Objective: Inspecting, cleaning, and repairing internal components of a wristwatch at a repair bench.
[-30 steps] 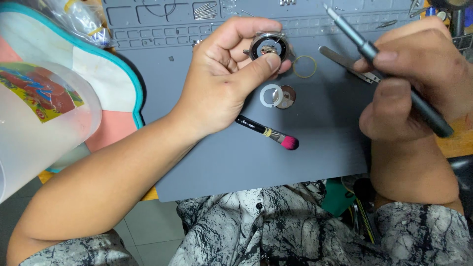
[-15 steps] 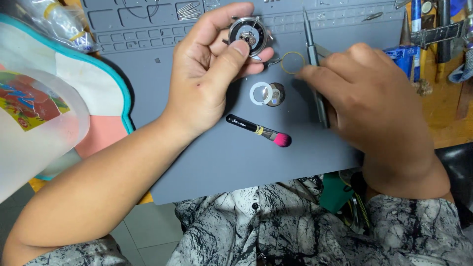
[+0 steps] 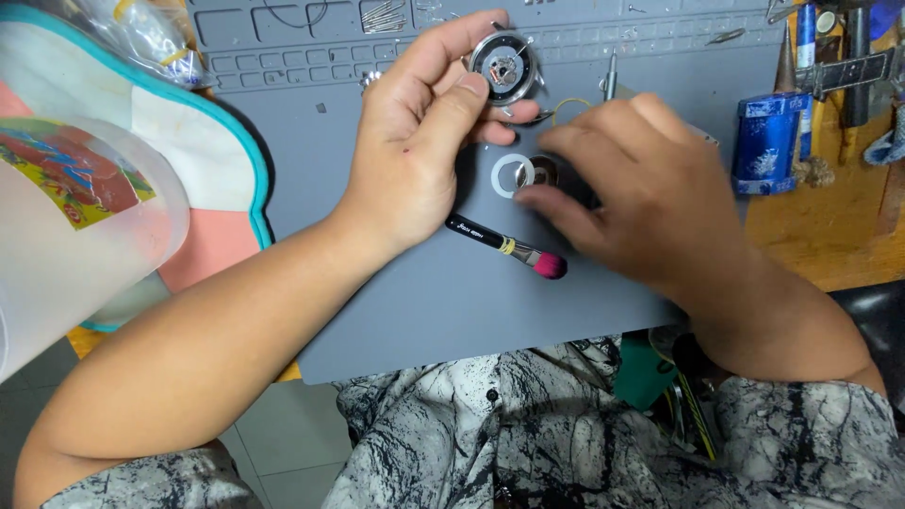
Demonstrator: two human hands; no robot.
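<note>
My left hand point(image 3: 424, 141) holds a round metal watch case point(image 3: 505, 66) by its rim between thumb and fingers, open back facing up, above a grey work mat point(image 3: 396, 283). My right hand point(image 3: 641, 198) lies palm down on the mat, fingers curled over a slim dark tool whose metal tip point(image 3: 610, 80) pokes out above the knuckles. Its fingertips rest beside a white plastic ring point(image 3: 510, 176) and a small dark round part point(image 3: 542, 172). A thin wire ring point(image 3: 564, 106) lies between the watch case and my right hand.
A small black brush with a pink tip point(image 3: 509, 247) lies on the mat below my left hand. A translucent plastic jug point(image 3: 75, 236) stands at the left over a teal-edged cloth point(image 3: 217, 160). A blue box point(image 3: 765, 141) and metal tools sit on the wooden bench at right.
My right hand has come down from a raised position and now lies flat on the mat by the white ring, with the tool tucked under it. The left hand keeps holding the watch case.
</note>
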